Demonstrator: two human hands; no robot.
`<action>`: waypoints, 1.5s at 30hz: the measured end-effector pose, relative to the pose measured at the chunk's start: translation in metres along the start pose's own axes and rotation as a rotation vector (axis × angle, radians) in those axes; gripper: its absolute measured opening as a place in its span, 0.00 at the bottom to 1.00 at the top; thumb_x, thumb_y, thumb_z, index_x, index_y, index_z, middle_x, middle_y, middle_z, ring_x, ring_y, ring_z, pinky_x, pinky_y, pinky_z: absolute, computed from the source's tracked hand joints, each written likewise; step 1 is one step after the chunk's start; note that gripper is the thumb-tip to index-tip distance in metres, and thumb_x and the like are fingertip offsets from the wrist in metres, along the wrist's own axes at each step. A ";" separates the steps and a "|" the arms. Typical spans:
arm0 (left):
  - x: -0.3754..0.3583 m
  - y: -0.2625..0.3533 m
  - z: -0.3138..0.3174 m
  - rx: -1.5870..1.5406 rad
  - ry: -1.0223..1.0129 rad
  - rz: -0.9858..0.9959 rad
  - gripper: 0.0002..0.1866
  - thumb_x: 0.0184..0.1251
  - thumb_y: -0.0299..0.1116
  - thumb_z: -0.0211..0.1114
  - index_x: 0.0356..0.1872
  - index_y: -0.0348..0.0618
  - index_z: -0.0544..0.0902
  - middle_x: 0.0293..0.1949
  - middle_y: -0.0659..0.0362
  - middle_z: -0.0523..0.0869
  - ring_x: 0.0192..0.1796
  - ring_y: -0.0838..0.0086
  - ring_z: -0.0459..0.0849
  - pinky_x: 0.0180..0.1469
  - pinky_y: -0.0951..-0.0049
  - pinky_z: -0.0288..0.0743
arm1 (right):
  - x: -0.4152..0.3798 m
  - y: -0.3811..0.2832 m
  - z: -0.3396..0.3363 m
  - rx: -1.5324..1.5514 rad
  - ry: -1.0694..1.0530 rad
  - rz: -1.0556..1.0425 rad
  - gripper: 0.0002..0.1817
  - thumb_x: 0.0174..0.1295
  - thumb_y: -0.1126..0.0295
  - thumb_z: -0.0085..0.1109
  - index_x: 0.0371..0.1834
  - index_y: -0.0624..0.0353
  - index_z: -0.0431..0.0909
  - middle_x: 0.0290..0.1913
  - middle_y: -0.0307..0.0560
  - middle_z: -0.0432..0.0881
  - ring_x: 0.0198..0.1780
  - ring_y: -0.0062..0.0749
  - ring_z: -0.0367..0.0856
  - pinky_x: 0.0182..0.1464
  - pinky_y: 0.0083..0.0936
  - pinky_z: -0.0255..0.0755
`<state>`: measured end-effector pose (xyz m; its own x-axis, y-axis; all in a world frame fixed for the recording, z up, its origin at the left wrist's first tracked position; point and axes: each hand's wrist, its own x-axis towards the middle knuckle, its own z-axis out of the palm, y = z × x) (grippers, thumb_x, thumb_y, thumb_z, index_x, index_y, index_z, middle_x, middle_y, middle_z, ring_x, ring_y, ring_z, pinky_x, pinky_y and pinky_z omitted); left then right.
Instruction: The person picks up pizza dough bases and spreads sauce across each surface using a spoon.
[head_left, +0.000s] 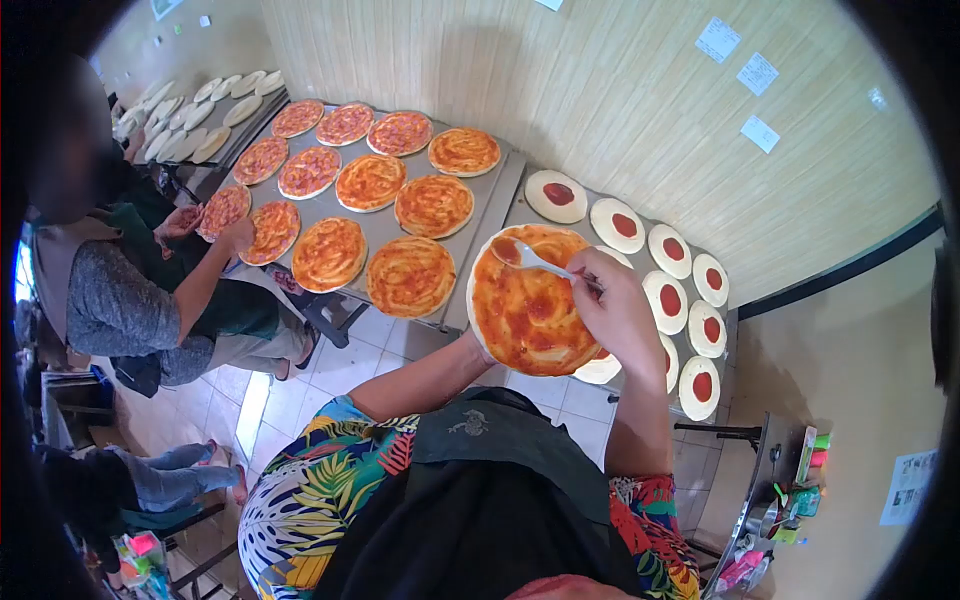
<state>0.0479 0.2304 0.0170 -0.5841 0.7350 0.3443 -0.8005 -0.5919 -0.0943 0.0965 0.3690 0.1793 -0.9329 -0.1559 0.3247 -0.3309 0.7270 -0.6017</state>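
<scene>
My right hand (612,310) is closed round the handle of a spoon (540,262), whose bowl rests over the upper left of a round dough base (535,320). Red-orange sauce covers that base nearly to its pale rim. Under its lower left edge is my left hand (484,345), which holds the base up; its fingers are hidden beneath. To the right, pale bases with a red sauce spot in the middle (698,388) lie on a grey table (735,330). Sauced bases (411,277) lie on the table to the left.
At the left, a co-worker (135,290) has hands over the sauced bases. Plain bases (210,145) stand on a table at the far left. Another person's legs (180,478) show lower left. A small table with containers (765,515) is lower right. Paper notes hang on the wall (620,90).
</scene>
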 end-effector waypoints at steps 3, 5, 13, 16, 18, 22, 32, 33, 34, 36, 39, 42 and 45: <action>-0.004 0.016 0.005 0.005 -0.016 0.025 0.30 0.80 0.53 0.50 0.76 0.49 0.65 0.74 0.52 0.71 0.72 0.61 0.73 0.74 0.53 0.69 | 0.020 -0.006 -0.001 -0.187 0.137 0.132 0.06 0.64 0.79 0.56 0.43 0.63 0.77 0.32 0.53 0.80 0.31 0.34 0.82 0.37 0.28 0.76; -0.005 0.027 0.003 0.030 0.014 0.067 0.30 0.81 0.53 0.48 0.76 0.50 0.65 0.74 0.53 0.71 0.73 0.62 0.73 0.74 0.54 0.69 | 0.029 -0.007 0.006 -0.113 0.100 0.230 0.06 0.65 0.78 0.57 0.44 0.63 0.77 0.31 0.54 0.80 0.30 0.37 0.81 0.36 0.30 0.76; -0.004 0.065 0.027 0.115 0.073 0.043 0.29 0.80 0.51 0.50 0.75 0.49 0.65 0.72 0.54 0.73 0.72 0.61 0.73 0.74 0.52 0.68 | 0.055 -0.016 0.028 -0.202 0.209 0.077 0.06 0.60 0.76 0.57 0.40 0.62 0.76 0.34 0.56 0.83 0.34 0.52 0.83 0.37 0.41 0.75; 0.006 0.071 0.062 -0.062 -0.018 0.057 0.32 0.78 0.52 0.54 0.75 0.48 0.65 0.73 0.49 0.71 0.71 0.59 0.75 0.74 0.51 0.69 | 0.049 -0.024 0.013 -0.198 0.165 0.401 0.05 0.61 0.76 0.56 0.40 0.63 0.76 0.29 0.59 0.82 0.30 0.49 0.83 0.35 0.41 0.74; 0.007 0.078 0.049 -0.013 -0.018 0.052 0.31 0.78 0.52 0.53 0.75 0.49 0.66 0.73 0.50 0.72 0.71 0.59 0.75 0.74 0.51 0.68 | 0.049 -0.026 0.025 -0.166 0.193 0.385 0.06 0.62 0.76 0.56 0.40 0.63 0.77 0.28 0.59 0.82 0.30 0.49 0.83 0.35 0.40 0.74; 0.008 0.090 0.038 0.039 -0.001 -0.010 0.31 0.78 0.55 0.50 0.74 0.48 0.67 0.72 0.50 0.72 0.71 0.58 0.75 0.73 0.51 0.69 | 0.045 -0.055 0.064 -0.092 0.173 0.194 0.07 0.63 0.75 0.59 0.43 0.60 0.78 0.35 0.56 0.83 0.34 0.49 0.85 0.37 0.38 0.77; 0.001 0.097 0.051 -0.016 -0.094 -0.096 0.33 0.78 0.56 0.49 0.74 0.47 0.67 0.71 0.50 0.73 0.70 0.57 0.76 0.73 0.50 0.69 | 0.034 -0.048 0.074 -0.078 0.323 0.293 0.07 0.62 0.78 0.59 0.42 0.62 0.78 0.35 0.55 0.83 0.35 0.44 0.87 0.38 0.36 0.79; -0.001 0.096 0.056 -0.024 -0.100 -0.103 0.33 0.78 0.57 0.49 0.74 0.47 0.67 0.71 0.49 0.73 0.70 0.57 0.76 0.73 0.50 0.69 | 0.033 -0.058 0.081 -0.076 0.326 0.305 0.07 0.62 0.78 0.59 0.42 0.62 0.78 0.35 0.55 0.83 0.35 0.44 0.87 0.38 0.36 0.79; -0.004 0.096 0.060 0.045 -0.043 -0.053 0.34 0.77 0.58 0.49 0.74 0.46 0.68 0.70 0.49 0.74 0.69 0.56 0.77 0.73 0.49 0.69 | 0.030 -0.070 0.085 -0.063 0.229 0.277 0.07 0.61 0.78 0.59 0.43 0.62 0.78 0.35 0.54 0.83 0.36 0.44 0.87 0.39 0.35 0.79; -0.007 0.100 0.043 0.069 0.019 -0.051 0.34 0.77 0.58 0.49 0.73 0.46 0.68 0.70 0.49 0.74 0.69 0.56 0.77 0.72 0.49 0.69 | 0.023 -0.080 0.088 -0.040 0.164 0.168 0.08 0.60 0.78 0.60 0.42 0.62 0.78 0.36 0.53 0.83 0.37 0.44 0.87 0.39 0.35 0.79; -0.015 0.107 0.036 0.049 0.090 -0.077 0.33 0.77 0.58 0.49 0.72 0.46 0.69 0.70 0.49 0.75 0.68 0.56 0.77 0.71 0.48 0.71 | 0.014 -0.069 0.068 -0.192 0.209 0.214 0.06 0.59 0.78 0.60 0.40 0.61 0.79 0.37 0.52 0.84 0.35 0.43 0.87 0.38 0.35 0.79; -0.017 0.108 0.038 0.061 0.088 -0.009 0.32 0.75 0.55 0.55 0.71 0.45 0.70 0.69 0.49 0.76 0.68 0.55 0.77 0.71 0.48 0.72 | 0.021 -0.065 0.066 -0.221 0.282 0.325 0.06 0.59 0.77 0.60 0.40 0.61 0.78 0.35 0.52 0.84 0.35 0.43 0.87 0.38 0.36 0.78; -0.013 0.109 0.054 0.098 0.050 -0.056 0.32 0.74 0.54 0.56 0.71 0.46 0.70 0.69 0.50 0.76 0.69 0.55 0.77 0.71 0.48 0.72 | 0.021 -0.078 0.082 -0.142 0.214 0.307 0.07 0.60 0.77 0.59 0.41 0.60 0.78 0.35 0.52 0.84 0.36 0.44 0.87 0.39 0.37 0.78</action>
<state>-0.0242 0.1384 0.0521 -0.5470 0.7819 0.2990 -0.8163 -0.5774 0.0167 0.0908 0.2536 0.1734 -0.9298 0.2147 0.2988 -0.0044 0.8055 -0.5925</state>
